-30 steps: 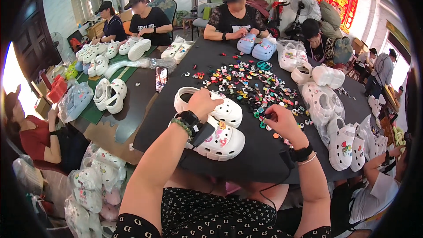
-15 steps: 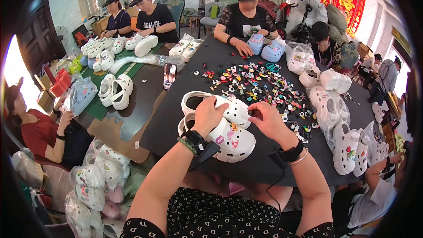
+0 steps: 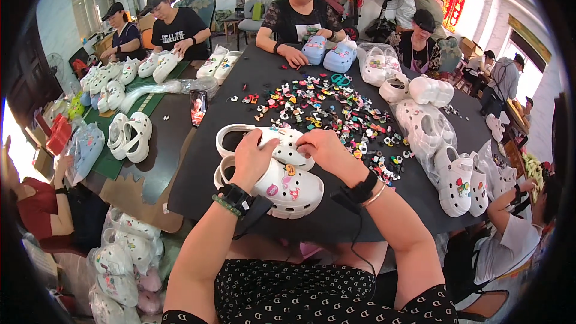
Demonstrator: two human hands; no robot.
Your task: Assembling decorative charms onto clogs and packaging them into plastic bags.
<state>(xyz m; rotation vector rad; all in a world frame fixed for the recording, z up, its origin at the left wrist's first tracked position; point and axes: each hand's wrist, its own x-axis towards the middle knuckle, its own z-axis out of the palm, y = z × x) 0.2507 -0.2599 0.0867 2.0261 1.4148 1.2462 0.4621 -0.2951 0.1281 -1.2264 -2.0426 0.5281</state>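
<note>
Two white clogs lie side by side in front of me on a black-covered table. My left hand (image 3: 255, 157) grips the farther clog (image 3: 287, 153) over its upper, fingers wrapped on its far side. My right hand (image 3: 330, 153) is closed in a pinch against that clog's toe; what the fingertips hold is hidden. The nearer clog (image 3: 307, 197) carries pink, magenta and orange charms on its front and sits under my left wrist. Just beyond my hands spreads a large scatter of small colourful shoe charms (image 3: 324, 102).
Bagged and loose white clogs (image 3: 453, 189) line the table's right side. A phone (image 3: 198, 108) stands at the left, near another white pair (image 3: 139, 138). Across the table a person handles blue clogs (image 3: 339, 55). Others work at the left and right. Bagged clogs (image 3: 117, 264) are piled at lower left.
My right hand has moved from beside the farther clog's toe onto it; a small dark thing seen in its fingers before is now hidden. The whole view has shifted, with the scene sliding left.
</note>
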